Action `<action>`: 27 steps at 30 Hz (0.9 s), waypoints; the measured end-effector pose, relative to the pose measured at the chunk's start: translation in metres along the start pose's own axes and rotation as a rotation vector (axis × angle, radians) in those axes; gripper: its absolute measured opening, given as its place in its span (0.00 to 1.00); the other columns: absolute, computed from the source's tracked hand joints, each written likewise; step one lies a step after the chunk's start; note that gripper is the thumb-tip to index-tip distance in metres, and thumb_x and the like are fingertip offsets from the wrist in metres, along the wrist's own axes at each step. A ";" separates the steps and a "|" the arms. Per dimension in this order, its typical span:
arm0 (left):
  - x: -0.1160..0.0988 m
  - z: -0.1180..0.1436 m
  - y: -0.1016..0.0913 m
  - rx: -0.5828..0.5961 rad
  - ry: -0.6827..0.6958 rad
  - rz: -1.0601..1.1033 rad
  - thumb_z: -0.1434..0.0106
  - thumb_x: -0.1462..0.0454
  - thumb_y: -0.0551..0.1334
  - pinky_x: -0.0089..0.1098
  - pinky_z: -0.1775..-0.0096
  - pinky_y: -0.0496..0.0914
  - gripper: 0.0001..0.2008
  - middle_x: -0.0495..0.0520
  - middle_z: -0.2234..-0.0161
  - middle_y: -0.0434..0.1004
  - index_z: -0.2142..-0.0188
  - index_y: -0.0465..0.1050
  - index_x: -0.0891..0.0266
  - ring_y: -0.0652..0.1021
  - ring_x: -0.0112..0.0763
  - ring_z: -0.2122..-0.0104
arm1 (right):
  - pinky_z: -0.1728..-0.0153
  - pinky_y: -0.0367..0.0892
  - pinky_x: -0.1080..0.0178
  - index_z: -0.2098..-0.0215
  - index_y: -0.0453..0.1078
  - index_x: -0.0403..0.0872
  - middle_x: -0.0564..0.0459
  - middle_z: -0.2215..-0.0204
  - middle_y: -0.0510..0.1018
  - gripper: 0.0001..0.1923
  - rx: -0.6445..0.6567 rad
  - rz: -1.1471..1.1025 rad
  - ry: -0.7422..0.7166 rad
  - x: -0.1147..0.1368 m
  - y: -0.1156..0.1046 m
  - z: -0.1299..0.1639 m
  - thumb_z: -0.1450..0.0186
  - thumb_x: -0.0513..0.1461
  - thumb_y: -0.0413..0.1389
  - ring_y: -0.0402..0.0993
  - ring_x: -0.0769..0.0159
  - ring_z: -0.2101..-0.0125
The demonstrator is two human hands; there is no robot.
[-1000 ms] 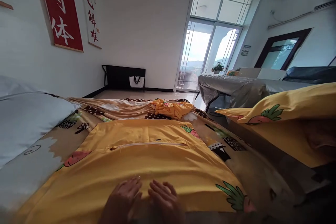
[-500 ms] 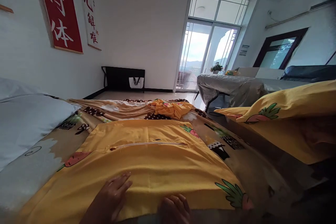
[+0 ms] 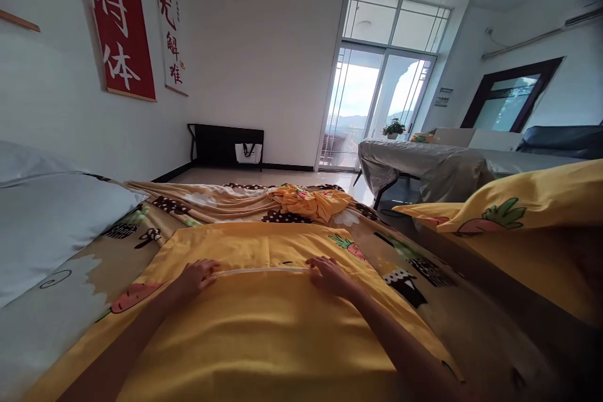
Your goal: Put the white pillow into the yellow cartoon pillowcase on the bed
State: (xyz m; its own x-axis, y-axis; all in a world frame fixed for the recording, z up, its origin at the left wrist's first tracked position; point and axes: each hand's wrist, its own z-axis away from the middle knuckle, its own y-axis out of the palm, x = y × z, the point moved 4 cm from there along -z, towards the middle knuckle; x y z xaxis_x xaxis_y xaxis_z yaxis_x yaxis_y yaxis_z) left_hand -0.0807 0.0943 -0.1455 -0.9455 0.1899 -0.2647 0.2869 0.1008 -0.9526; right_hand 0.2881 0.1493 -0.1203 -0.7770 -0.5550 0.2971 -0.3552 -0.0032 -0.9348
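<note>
A yellow pillowcase (image 3: 264,314) printed with carrots lies spread before me on a patterned blanket (image 3: 117,257). Across its upper part runs a slit with a pale edge strip (image 3: 264,271). My left hand (image 3: 201,273) is at the strip's left end, its fingers bent onto the cloth and closed on the edge. At the right end, my right hand (image 3: 326,271) pinches the same edge, fingers pointing left. Between the hands the edge is nearly straight. The fingertips are partly hidden in the folds.
A crumpled yellow carrot-print cloth (image 3: 311,202) lies beyond the pillowcase. To the left is a white pillow (image 3: 61,220); at the right, more yellow carrot-print fabric (image 3: 537,207) is raised. A plastic-covered table (image 3: 419,160) stands farther back near the glass door (image 3: 353,107).
Both hands have moved forward from the pillowcase's near edge to the two ends of the slit and taken hold of its edge. The view has tilted slightly upward.
</note>
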 end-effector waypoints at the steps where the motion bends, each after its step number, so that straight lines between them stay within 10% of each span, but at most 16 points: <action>1: 0.002 -0.003 0.004 0.002 0.008 0.003 0.42 0.59 0.53 0.34 0.56 0.67 0.16 0.56 0.58 0.77 0.57 0.71 0.60 0.75 0.36 0.57 | 0.55 0.58 0.63 0.57 0.72 0.47 0.49 0.58 0.77 0.16 0.024 -0.007 0.014 -0.007 0.003 -0.004 0.43 0.33 0.52 0.70 0.62 0.57; 8: 0.008 -0.004 0.020 0.069 0.044 0.000 0.48 0.58 0.56 0.32 0.62 0.64 0.10 0.54 0.63 0.75 0.69 0.71 0.60 0.73 0.37 0.61 | 0.73 0.51 0.67 0.78 0.68 0.44 0.53 0.77 0.73 0.09 0.078 0.011 0.061 -0.028 0.008 -0.006 0.42 0.33 0.48 0.62 0.70 0.75; 27: 0.010 -0.001 0.013 -0.128 0.037 -0.029 0.32 0.57 0.44 0.37 0.56 0.61 0.16 0.53 0.64 0.72 0.66 0.67 0.60 0.71 0.36 0.60 | 0.65 0.57 0.64 0.66 0.65 0.47 0.50 0.69 0.77 0.16 -0.054 0.282 0.010 -0.060 0.025 -0.012 0.29 0.42 0.39 0.71 0.63 0.67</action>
State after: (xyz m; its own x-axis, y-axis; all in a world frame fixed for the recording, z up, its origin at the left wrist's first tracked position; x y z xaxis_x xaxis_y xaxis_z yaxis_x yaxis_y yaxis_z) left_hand -0.0862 0.0985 -0.1603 -0.9479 0.2212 -0.2292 0.2791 0.2302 -0.9323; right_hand 0.3197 0.1920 -0.1587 -0.8539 -0.5197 0.0293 -0.1516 0.1945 -0.9691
